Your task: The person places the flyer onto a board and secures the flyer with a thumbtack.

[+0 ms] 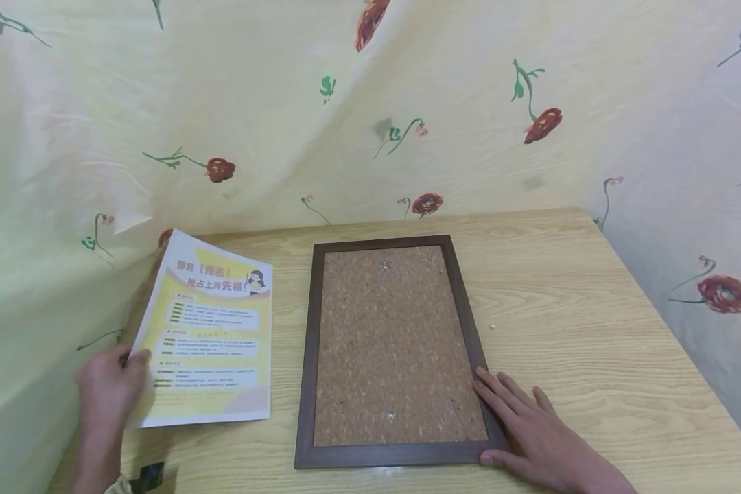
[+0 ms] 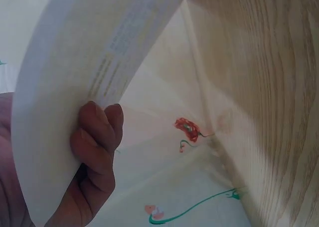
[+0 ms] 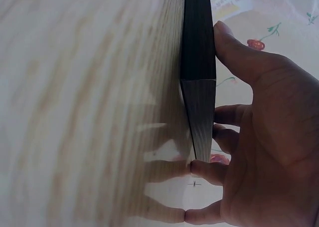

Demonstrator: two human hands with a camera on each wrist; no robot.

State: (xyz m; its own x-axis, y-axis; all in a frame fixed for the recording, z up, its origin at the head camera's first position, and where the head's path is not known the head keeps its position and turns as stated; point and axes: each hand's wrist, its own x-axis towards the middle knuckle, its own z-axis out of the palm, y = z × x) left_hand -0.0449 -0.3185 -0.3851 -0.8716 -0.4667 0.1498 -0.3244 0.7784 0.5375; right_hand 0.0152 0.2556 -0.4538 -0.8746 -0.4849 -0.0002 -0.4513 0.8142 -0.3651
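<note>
In the head view my left hand (image 1: 110, 384) grips the left edge of a printed sheet (image 1: 216, 343), yellow and white with text and a cartoon figure. The left wrist view shows the bent sheet (image 2: 55, 102) between the thumb side and several curled fingers (image 2: 94, 149). Right of the sheet a cork board (image 1: 395, 343) with a dark brown frame lies on the table. My right hand (image 1: 534, 432) touches the frame's lower right corner, its fingers fairly straight. In the right wrist view, thumb and fingers lie along the dark frame (image 3: 199, 42).
A small shiny piece (image 1: 492, 326), perhaps a pin, lies on the wood-grain table (image 1: 580, 322) right of the board. Shiny spots (image 1: 391, 415) show on the cork near its top and bottom. Flowered cloth (image 1: 272, 103) hangs behind and on both sides.
</note>
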